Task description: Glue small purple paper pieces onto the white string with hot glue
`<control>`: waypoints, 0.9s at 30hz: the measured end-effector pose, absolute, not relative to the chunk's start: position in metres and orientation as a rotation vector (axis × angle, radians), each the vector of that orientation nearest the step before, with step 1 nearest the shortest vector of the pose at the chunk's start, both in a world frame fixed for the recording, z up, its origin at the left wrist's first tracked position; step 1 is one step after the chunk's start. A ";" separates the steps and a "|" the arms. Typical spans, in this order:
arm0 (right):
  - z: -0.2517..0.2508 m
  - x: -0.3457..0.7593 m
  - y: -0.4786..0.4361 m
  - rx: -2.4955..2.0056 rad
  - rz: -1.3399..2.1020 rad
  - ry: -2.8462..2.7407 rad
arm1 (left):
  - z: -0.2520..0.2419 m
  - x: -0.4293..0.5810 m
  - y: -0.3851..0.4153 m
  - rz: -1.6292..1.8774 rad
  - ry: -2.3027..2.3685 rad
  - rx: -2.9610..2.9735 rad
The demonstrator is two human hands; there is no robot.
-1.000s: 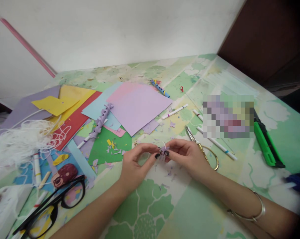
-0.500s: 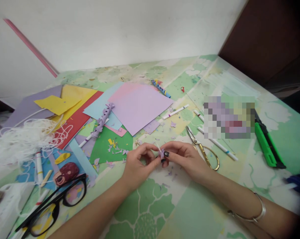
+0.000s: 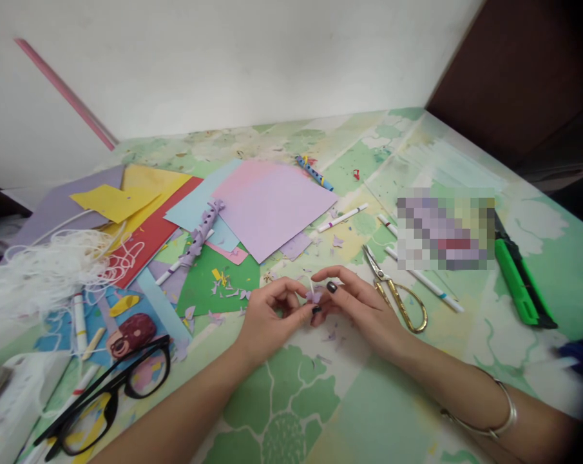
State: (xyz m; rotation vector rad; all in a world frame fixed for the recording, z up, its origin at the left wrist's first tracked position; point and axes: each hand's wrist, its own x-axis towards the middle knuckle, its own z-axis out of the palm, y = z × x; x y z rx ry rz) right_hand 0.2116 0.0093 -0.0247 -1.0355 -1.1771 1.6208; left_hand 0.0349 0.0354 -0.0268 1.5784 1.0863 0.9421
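At the middle of the table my left hand (image 3: 272,317) pinches a small purple paper piece (image 3: 314,296) with a thin white stick or string rising from it. My right hand (image 3: 359,308) is at the same piece from the other side, its thumb lifted off and its lower fingers partly hidden behind the paper. Purple scraps (image 3: 333,335) lie below the hands. Gold-handled scissors (image 3: 398,299) rest just right of my right hand. A purple paper-wrapped marker (image 3: 201,233) lies to the upper left.
Coloured paper sheets (image 3: 276,206) spread behind the hands. White string (image 3: 64,264), black glasses (image 3: 110,403) and a white power strip (image 3: 28,399) occupy the left. On the right are white markers (image 3: 429,283) and a green cutter (image 3: 520,283). A blue wrapped marker (image 3: 314,173) lies farther back.
My right thumb and index finger have moved apart and up from the purple piece, which now shows more. My left hand has stayed nearly in place. The view has shifted slightly.
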 end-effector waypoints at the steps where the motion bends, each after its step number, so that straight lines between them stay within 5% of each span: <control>1: -0.024 0.211 0.009 -1.029 1.624 -1.161 | -0.026 0.035 0.035 0.942 1.083 1.582; 27: -0.028 0.208 0.008 -1.162 1.393 -1.396 | -0.028 0.036 0.037 1.050 0.930 1.741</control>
